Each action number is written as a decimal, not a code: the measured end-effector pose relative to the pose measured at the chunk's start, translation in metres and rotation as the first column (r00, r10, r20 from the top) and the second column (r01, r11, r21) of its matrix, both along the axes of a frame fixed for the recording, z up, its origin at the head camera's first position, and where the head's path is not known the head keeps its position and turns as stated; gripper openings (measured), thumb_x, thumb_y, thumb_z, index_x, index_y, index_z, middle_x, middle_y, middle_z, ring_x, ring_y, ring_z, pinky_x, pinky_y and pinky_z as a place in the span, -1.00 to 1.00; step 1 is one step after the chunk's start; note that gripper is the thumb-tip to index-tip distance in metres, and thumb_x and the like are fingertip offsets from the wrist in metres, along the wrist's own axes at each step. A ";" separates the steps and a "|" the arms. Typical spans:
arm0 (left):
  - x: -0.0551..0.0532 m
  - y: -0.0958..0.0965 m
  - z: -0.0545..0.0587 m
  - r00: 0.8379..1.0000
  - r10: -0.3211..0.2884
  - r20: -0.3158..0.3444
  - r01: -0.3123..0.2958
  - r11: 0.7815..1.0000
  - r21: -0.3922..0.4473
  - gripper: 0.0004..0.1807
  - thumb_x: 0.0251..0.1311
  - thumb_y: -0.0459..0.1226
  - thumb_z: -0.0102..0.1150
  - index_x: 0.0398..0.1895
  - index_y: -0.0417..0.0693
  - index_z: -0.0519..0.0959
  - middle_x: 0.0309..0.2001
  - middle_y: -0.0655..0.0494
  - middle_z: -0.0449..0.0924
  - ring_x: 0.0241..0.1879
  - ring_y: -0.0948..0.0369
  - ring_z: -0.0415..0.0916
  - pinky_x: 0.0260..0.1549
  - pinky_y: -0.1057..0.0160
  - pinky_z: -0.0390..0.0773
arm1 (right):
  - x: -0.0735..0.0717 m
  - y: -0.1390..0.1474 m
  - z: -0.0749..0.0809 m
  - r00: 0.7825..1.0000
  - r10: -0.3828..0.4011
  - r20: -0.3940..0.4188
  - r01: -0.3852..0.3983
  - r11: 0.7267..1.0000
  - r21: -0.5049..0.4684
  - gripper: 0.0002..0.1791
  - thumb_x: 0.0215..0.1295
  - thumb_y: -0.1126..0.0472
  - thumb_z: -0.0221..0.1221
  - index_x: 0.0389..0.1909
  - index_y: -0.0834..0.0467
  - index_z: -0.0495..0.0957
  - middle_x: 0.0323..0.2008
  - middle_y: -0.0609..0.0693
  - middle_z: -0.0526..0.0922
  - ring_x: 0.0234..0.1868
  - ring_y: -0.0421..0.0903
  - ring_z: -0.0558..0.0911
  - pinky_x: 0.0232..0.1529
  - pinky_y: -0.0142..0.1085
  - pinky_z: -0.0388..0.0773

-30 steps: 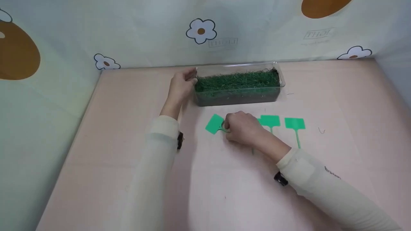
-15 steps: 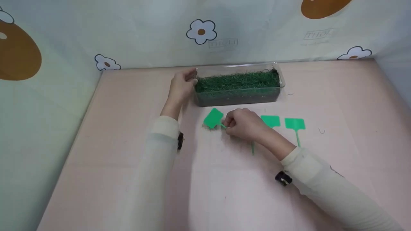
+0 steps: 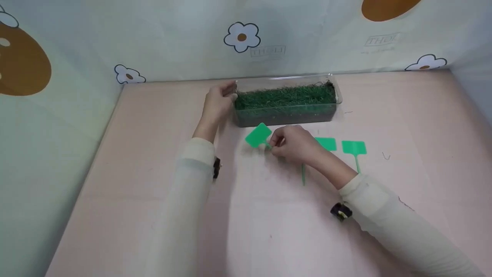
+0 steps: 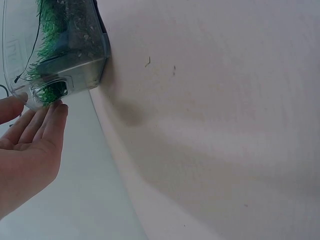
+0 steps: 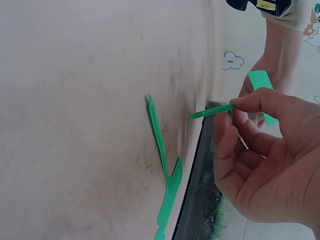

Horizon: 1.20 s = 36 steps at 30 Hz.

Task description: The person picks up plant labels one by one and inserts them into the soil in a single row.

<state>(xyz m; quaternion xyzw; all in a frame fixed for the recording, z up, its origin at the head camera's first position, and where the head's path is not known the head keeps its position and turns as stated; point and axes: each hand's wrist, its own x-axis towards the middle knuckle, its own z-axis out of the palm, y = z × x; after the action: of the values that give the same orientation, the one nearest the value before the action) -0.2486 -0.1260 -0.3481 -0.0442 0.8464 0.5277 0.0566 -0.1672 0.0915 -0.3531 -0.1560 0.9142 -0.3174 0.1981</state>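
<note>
My right hand pinches the stem of a green plant label between thumb and fingertips, in front of the planter. In the right wrist view the pointed stem sticks out past the fingers, off the table. At the back, my left hand touches the left end of a clear plastic planter box filled with dark soil and green grass. The left wrist view has its fairly straight fingers at the box's end lip, the thumb near the rim.
Two green labels, one with a partly covered head and one farther right, lie on the pink table. A further label's stem shows below my right hand. A flower-print sheet stands behind the planter.
My right hand has lifted the pinched label off the table and moved it slightly toward the planter. The left hand and planter have stayed put.
</note>
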 end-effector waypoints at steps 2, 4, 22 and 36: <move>0.000 0.000 0.000 1.000 0.004 -0.007 -0.004 1.000 -0.003 -0.50 0.49 -0.35 -0.04 0.46 -0.03 0.33 0.43 0.08 0.39 0.44 0.20 0.33 0.38 0.29 0.42 | -0.001 0.001 0.000 1.000 -0.005 -0.006 0.004 1.000 -0.017 -0.90 0.26 0.27 0.23 -0.26 0.18 0.68 -0.29 0.05 0.69 -0.34 -0.10 0.56 -0.32 -0.34 0.48; 0.000 0.001 0.000 1.000 0.005 -0.010 -0.005 1.000 -0.005 -0.50 0.49 -0.35 -0.04 0.46 -0.03 0.33 0.43 0.08 0.40 0.43 0.20 0.33 0.37 0.29 0.43 | -0.002 0.001 0.000 1.000 -0.007 -0.017 0.007 1.000 -0.030 -0.89 0.26 0.28 0.23 -0.25 0.20 0.68 -0.29 0.06 0.70 -0.32 -0.09 0.57 -0.30 -0.33 0.49; 0.000 0.001 0.000 1.000 0.001 -0.001 -0.002 1.000 -0.017 -0.49 0.50 -0.35 -0.05 0.48 -0.01 0.31 0.44 0.09 0.38 0.45 0.21 0.31 0.41 0.29 0.37 | -0.008 0.001 0.005 0.998 -0.042 -0.056 0.040 0.998 -0.048 -0.83 0.29 0.29 0.21 -0.15 0.21 0.69 -0.20 0.10 0.71 -0.21 -0.02 0.63 -0.20 -0.24 0.60; 0.001 0.001 0.000 1.000 -0.001 -0.005 0.001 1.000 -0.023 -0.49 0.50 -0.34 -0.05 0.48 -0.02 0.31 0.44 0.07 0.38 0.44 0.19 0.32 0.40 0.29 0.40 | -0.013 -0.002 0.015 0.995 -0.067 -0.078 0.059 0.993 -0.106 -0.83 0.33 0.25 0.18 -0.15 0.18 0.69 -0.16 0.07 0.72 -0.14 -0.03 0.63 -0.12 -0.20 0.60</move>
<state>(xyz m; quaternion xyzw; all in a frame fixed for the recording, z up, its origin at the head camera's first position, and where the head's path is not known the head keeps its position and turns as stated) -0.2480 -0.1246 -0.3480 -0.0429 0.8526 0.5180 0.0543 -0.1806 0.0897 -0.3379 -0.1499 0.9083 -0.3638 0.1420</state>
